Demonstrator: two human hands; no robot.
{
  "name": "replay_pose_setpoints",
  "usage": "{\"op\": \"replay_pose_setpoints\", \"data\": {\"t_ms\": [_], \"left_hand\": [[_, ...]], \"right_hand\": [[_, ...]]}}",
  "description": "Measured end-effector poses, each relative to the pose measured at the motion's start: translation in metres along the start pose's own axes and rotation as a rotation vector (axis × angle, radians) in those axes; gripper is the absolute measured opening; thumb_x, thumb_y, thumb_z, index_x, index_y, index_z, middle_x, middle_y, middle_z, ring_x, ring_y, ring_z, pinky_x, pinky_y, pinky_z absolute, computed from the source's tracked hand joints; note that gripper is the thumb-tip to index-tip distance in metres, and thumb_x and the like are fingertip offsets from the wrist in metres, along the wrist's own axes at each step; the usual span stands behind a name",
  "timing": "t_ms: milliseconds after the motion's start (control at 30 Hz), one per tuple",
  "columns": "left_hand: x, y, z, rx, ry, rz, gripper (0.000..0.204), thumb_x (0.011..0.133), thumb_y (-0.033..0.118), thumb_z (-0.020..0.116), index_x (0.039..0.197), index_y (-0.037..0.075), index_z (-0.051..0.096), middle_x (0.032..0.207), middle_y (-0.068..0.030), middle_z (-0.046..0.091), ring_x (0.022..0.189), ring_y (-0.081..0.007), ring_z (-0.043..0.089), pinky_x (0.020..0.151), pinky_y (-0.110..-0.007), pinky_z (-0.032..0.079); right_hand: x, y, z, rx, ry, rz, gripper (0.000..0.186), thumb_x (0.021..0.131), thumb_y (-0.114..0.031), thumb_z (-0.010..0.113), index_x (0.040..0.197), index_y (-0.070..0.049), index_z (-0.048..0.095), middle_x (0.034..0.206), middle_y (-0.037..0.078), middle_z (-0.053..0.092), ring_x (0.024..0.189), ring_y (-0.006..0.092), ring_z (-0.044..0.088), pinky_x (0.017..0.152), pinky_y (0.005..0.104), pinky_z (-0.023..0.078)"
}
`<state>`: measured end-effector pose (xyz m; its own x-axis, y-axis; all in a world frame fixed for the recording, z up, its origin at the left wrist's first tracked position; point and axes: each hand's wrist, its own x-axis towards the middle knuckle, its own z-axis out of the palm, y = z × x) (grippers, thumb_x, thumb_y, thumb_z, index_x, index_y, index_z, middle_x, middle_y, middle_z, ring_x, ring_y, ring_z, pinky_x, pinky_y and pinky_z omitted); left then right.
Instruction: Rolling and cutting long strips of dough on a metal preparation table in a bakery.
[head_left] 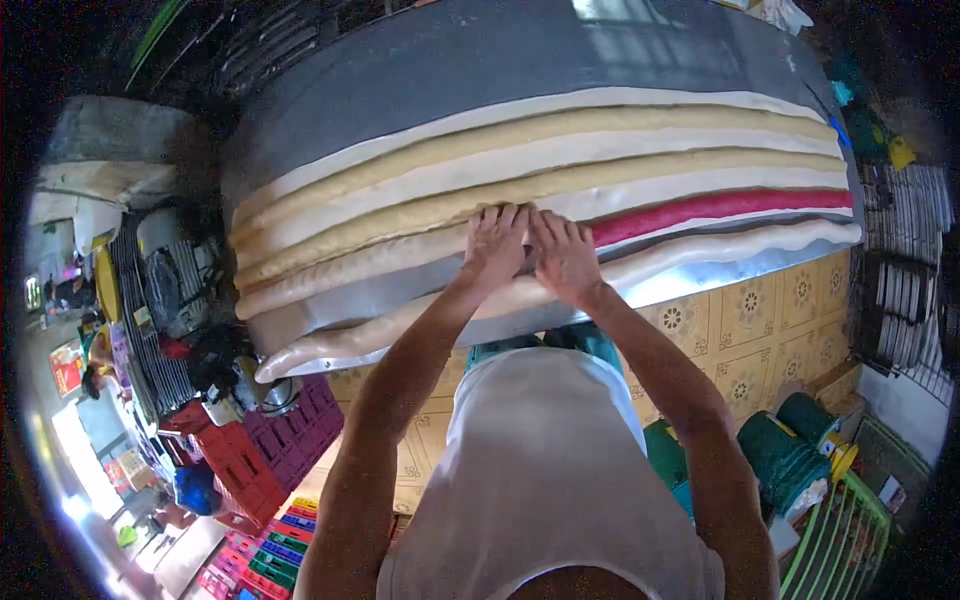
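Note:
Side by side at the middle of the long table, my left hand (494, 243) and my right hand (566, 256) press on the near edge of a pale dough sheet (640, 146), fingers curled over it. To the right of my hands a dark red strip of filling (720, 208) lies bare on the dough. Left of them, a folded dough roll (365, 258) continues that line, with no red showing. Two beige filling strips (600, 120) run lengthwise farther back on the sheet. Along the table's near edge lies a long pale dough rope (710, 254), passing beneath my wrists.
The dark grey tabletop (450, 65) extends behind the dough. Red crates (225, 465) and purple crates (305, 420) stand at lower left. Green bins (785, 460) and a green metal rack (840, 540) are at lower right. Patterned tiles (745, 330) cover the floor.

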<state>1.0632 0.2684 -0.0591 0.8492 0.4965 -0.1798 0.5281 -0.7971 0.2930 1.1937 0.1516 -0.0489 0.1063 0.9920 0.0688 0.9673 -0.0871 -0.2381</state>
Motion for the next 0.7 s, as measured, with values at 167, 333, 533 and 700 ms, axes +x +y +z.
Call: {"op": "replay_pose_setpoints", "data": {"t_ms": [167,333,533,700], "left_hand": [[-0.007,0.01,0.018,0.12,0.274,0.127,0.063,0.086,0.029,0.071,0.143,0.007,0.057,0.136,-0.013,0.058,0.127,-0.0323,0.053,0.108,-0.05,0.039],[0.012,0.018,0.018,0.122,0.049,-0.063,0.071,0.081,0.038,0.075,0.144,0.009,0.057,0.136,-0.0121,0.058,0.127,-0.0312,0.053,0.105,-0.05,0.04],[0.015,0.044,-0.006,0.022,-0.151,-0.096,0.081,0.083,0.042,0.079,0.15,0.006,0.052,0.155,-0.0122,0.051,0.144,-0.0337,0.046,0.122,-0.054,0.032],[0.014,0.07,0.016,0.187,0.07,-0.082,0.08,0.083,0.038,0.081,0.149,0.004,0.051,0.149,-0.0135,0.053,0.139,-0.0366,0.048,0.119,-0.056,0.035]], "right_hand": [[0.053,0.042,-0.025,0.371,-0.507,0.262,0.053,0.092,-0.036,0.07,0.134,-0.006,0.062,0.147,0.013,0.056,0.132,0.0343,0.057,0.101,0.0518,0.049],[0.013,0.036,-0.008,-0.106,0.068,-0.107,0.061,0.084,-0.024,0.075,0.139,-0.005,0.057,0.137,0.014,0.058,0.121,0.0329,0.06,0.098,0.0537,0.048],[0.018,0.075,-0.008,0.207,-0.203,0.095,0.054,0.09,-0.028,0.072,0.137,-0.006,0.058,0.14,0.015,0.057,0.125,0.0361,0.058,0.1,0.0553,0.048],[0.02,0.097,-0.023,0.405,-0.414,0.031,0.053,0.091,-0.027,0.071,0.136,-0.002,0.059,0.134,0.017,0.059,0.124,0.037,0.061,0.101,0.055,0.048]]}}
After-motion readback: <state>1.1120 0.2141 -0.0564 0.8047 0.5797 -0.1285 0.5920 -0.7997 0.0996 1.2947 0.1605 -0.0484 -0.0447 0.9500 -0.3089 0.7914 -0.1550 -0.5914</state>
